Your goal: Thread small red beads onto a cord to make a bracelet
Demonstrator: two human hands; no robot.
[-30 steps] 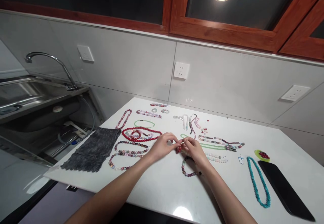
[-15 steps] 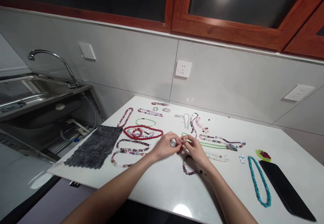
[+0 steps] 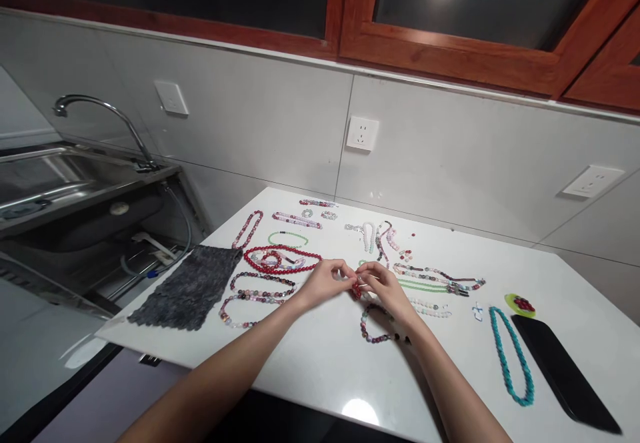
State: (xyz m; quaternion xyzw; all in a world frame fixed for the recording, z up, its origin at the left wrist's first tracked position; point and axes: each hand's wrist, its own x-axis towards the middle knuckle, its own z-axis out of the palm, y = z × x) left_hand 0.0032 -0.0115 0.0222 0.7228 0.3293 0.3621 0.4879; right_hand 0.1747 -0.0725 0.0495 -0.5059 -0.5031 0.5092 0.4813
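Observation:
My left hand (image 3: 327, 281) and my right hand (image 3: 383, 286) meet above the middle of the white counter, fingertips pinched close together. Between and just below them hangs a small cluster of red beads (image 3: 357, 289), with a thin pale strand by the right fingers. Which fingers grip the beads or the strand is hard to make out. Beneath the right wrist lies a dark multicoloured bead string (image 3: 370, 337), partly covered. A long red bead necklace (image 3: 283, 271) rests just left of my left hand. Green bead strands (image 3: 423, 287) extend out to the right of my right hand.
A dark grey cloth (image 3: 187, 289) covers the counter's left end, near the sink (image 3: 75, 176). At the right are a turquoise necklace (image 3: 513, 356), a black phone-like slab (image 3: 565, 373) and a yellow-green dish (image 3: 511, 301) with red beads.
A clear round thing at my left fingers no longer shows. My hands have shifted slightly, and the thin strand and the red beads between them show more clearly.

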